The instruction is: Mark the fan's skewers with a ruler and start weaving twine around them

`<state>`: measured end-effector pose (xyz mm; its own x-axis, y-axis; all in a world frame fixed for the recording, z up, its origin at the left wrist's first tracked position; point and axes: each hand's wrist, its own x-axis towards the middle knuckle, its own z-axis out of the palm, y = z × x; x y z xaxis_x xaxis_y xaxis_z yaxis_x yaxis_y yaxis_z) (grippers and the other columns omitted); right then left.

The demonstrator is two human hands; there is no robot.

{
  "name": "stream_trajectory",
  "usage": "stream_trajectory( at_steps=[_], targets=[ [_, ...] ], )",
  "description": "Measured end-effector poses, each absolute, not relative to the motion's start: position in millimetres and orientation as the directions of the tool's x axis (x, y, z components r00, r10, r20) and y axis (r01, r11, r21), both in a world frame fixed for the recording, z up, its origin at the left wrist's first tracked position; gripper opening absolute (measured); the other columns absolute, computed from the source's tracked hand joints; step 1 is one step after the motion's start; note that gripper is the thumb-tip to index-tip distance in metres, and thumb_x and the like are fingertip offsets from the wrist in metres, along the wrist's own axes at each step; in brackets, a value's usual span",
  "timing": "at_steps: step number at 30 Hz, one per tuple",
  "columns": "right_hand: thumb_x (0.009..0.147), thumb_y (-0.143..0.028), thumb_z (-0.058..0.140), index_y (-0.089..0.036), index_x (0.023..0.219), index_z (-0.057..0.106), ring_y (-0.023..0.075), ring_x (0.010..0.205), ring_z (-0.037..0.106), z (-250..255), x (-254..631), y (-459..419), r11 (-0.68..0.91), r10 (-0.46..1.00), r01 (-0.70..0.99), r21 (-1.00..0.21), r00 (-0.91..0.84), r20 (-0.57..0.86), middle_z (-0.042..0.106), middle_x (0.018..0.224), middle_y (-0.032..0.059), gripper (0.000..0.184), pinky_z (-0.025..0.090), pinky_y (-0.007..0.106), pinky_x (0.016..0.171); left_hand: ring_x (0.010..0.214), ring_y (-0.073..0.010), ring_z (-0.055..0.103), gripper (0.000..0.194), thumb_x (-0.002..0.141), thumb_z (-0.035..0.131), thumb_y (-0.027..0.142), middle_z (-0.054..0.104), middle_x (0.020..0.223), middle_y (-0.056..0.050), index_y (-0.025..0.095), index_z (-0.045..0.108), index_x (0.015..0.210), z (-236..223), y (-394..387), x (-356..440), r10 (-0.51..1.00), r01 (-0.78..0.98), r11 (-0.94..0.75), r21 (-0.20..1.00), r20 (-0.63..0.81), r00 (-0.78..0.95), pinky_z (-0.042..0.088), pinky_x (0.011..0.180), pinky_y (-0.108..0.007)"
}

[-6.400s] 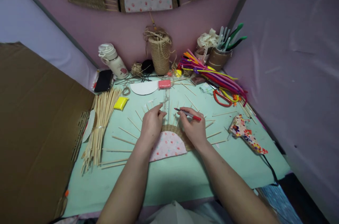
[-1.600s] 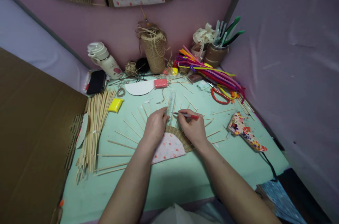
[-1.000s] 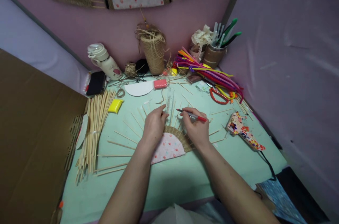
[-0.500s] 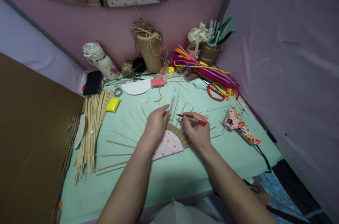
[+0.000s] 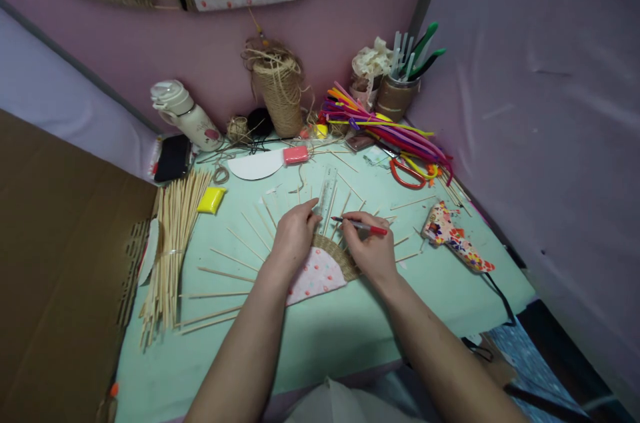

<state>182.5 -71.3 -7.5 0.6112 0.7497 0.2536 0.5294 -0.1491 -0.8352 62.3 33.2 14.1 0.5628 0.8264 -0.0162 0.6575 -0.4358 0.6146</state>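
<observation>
A half-round piece of pink dotted fabric [image 5: 315, 274] with a woven straw rim lies on the mint-green table [image 5: 320, 336], thin wooden sticks fanning out from it. My left hand [image 5: 294, 234] presses its fingertips on the near end of a clear ruler [image 5: 327, 188] laid along one stick. My right hand [image 5: 369, 246] is closed on a red pen [image 5: 361, 226], its tip pointing left at the sticks beside the ruler.
A bundle of sticks [image 5: 170, 243] and a yellow block [image 5: 211, 200] lie at left, next to brown cardboard [image 5: 60, 263]. At the back stand a bottle [image 5: 186, 116], a twine spool [image 5: 277, 90], pipe cleaners [image 5: 385, 133], red scissors [image 5: 407, 173]. A patterned glue gun [image 5: 457, 243] lies right.
The view has shifted a little. My left hand keeps holding the ruler while it turns slightly from stick to stick; the pen tip stays close beside it.
</observation>
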Motion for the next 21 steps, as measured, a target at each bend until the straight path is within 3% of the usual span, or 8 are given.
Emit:
stream_trajectory(
  at_steps=[21],
  targets=[
    [0.086, -0.032, 0.054, -0.024, 0.089, 0.069, 0.0219, 0.085, 0.067, -9.7, 182.0, -68.2, -0.168, 0.768, 0.553, -0.816, 0.592, 0.244, 0.075, 0.088, 0.0033, 0.017, 0.036, 0.041, 0.089, 0.097, -0.0214, 0.065, 0.038, 0.087, 0.055, 0.020, 0.073, 0.105, -0.010, 0.015, 0.062, 0.124, 14.3, 32.6, 62.9, 0.814, 0.654, -0.465, 0.597, -0.003, 0.581, 0.048, 0.089, -0.033]
  ],
)
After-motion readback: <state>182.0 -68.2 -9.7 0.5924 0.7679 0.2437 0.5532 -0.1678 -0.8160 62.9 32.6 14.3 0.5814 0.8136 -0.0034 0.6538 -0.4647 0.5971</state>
